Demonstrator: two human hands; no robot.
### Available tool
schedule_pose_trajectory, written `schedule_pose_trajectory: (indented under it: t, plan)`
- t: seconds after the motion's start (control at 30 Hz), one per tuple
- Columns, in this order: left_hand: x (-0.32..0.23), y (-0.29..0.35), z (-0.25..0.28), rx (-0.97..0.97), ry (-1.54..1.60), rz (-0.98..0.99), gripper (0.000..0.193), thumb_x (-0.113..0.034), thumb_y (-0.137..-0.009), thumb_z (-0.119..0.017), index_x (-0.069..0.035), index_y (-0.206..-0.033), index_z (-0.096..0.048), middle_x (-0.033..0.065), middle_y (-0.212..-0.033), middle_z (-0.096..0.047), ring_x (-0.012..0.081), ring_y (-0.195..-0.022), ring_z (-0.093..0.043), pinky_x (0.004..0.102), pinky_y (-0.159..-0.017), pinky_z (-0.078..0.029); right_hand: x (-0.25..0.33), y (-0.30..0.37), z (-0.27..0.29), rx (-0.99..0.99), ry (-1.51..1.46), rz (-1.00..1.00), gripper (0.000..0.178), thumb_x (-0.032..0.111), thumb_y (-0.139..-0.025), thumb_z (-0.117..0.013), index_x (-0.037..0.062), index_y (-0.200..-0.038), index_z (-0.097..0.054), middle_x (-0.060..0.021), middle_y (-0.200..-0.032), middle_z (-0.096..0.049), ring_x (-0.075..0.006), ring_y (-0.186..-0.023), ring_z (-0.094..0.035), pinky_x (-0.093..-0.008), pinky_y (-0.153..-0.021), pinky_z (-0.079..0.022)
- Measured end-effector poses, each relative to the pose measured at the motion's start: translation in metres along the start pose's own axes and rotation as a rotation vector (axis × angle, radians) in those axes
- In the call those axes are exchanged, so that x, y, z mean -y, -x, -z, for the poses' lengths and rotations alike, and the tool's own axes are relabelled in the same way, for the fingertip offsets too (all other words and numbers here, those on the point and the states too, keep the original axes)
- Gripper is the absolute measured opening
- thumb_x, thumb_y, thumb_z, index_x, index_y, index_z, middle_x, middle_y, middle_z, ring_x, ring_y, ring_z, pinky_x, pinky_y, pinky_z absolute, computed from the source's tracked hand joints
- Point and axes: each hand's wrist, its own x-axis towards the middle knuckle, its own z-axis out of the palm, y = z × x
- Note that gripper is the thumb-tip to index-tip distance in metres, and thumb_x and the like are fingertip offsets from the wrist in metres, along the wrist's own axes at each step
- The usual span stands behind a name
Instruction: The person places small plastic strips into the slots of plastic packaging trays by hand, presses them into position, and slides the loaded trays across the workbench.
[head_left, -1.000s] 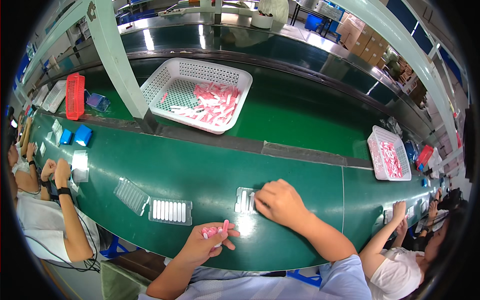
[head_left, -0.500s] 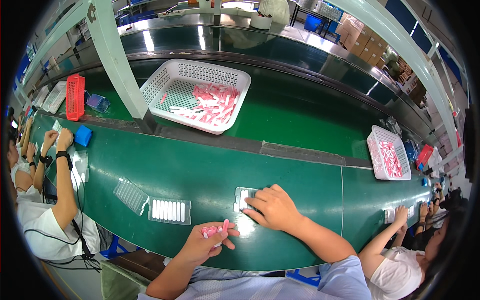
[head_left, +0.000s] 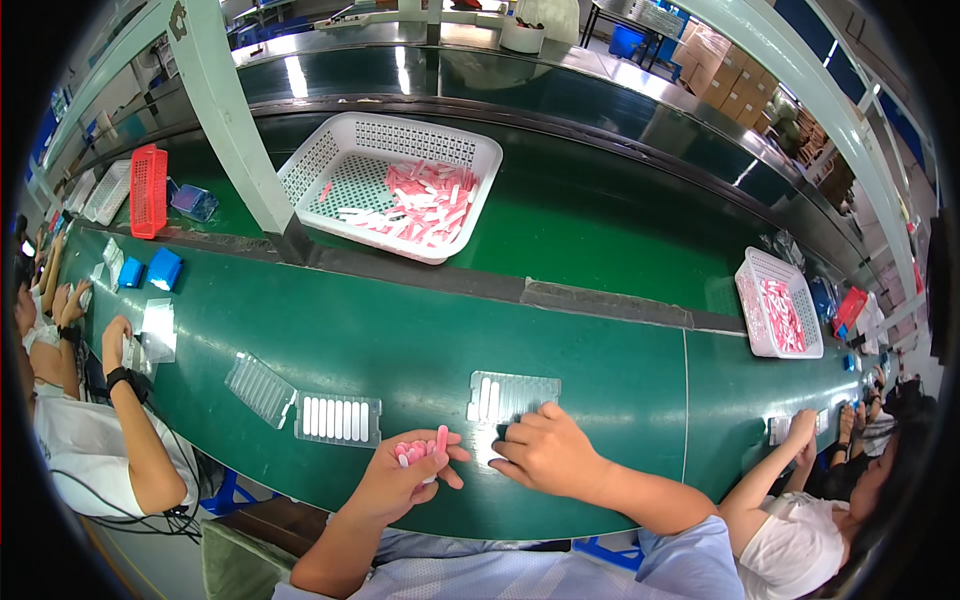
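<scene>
Your left hand (head_left: 410, 468) is closed around a small bunch of pink-and-white sticks (head_left: 416, 452), and one pink stick (head_left: 442, 438) stands up between the thumb and the fingers. Your right hand (head_left: 550, 452) is bent, with its fingers near the lower edge of a clear tray (head_left: 530, 388); I cannot tell if its fingertips pinch something. This tray lies flat on the green table (head_left: 600, 370), and white sticks (head_left: 485, 398) are in slots at its left end. To the left, a second clear tray (head_left: 374, 424) carries a row of white sticks. Beyond the table edge, a large white basket (head_left: 400, 128) contains many loose pink and white pieces. On the cardboard boxes (head_left: 735, 90) at the back, the marks are too small for reading.
</scene>
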Motion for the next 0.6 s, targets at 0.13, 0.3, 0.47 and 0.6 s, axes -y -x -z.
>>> schedule_pose_trajectory:
  t: [0.13,0.3,0.47,0.6]
  plan:
    - [-0.003,-0.001,-0.003,-0.010,0.007,0.013,0.030,-0.010,-0.101,-0.063,0.004,-0.126,-0.060,0.0186,-0.114,-0.071,0.0202,-0.080,-0.073,0.0208,-0.042,-0.036,-0.004,0.003,0.001,0.064,0.216,0.088,0.015,0.028,-0.082,-0.077,0.0131,-0.084,-0.073,0.0021,-0.075,-0.057,-0.0165,-0.073,-0.056,-0.0337,-0.072,-0.038]
    - [0.000,0.000,-0.002,-0.027,0.024,0.024,0.027,-0.006,-0.100,-0.063,0.005,-0.124,-0.060,0.0202,-0.114,-0.071,0.0221,-0.078,-0.073,0.0219,-0.041,-0.034,-0.015,0.003,0.008,-0.186,-0.317,-0.087,0.011,0.009,-0.075,-0.074,0.0094,-0.079,-0.065,-0.0004,-0.063,-0.058,-0.0173,-0.060,-0.058,-0.0322,-0.063,-0.044]
    - [0.005,0.000,-0.001,0.012,0.028,0.039,0.033,-0.014,-0.102,-0.063,0.004,-0.129,-0.058,0.0162,-0.116,-0.070,0.0187,-0.082,-0.073,0.0200,-0.043,-0.037,-0.048,-0.015,0.011,-0.325,-0.298,-0.040,0.008,0.007,-0.078,-0.076,0.0070,-0.084,-0.070,-0.0044,-0.069,-0.065,-0.0226,-0.063,-0.062,-0.0349,-0.066,-0.048]
    - [0.004,0.001,-0.004,-0.002,0.003,0.061,0.033,-0.014,-0.102,-0.063,0.005,-0.129,-0.058,0.0160,-0.115,-0.070,0.0188,-0.082,-0.073,0.0201,-0.042,-0.037,-0.059,-0.020,0.005,-0.259,-0.197,0.028,0.011,0.012,-0.079,-0.080,0.0083,-0.085,-0.072,-0.0022,-0.077,-0.066,-0.0206,-0.072,-0.059,-0.0351,-0.069,-0.045]
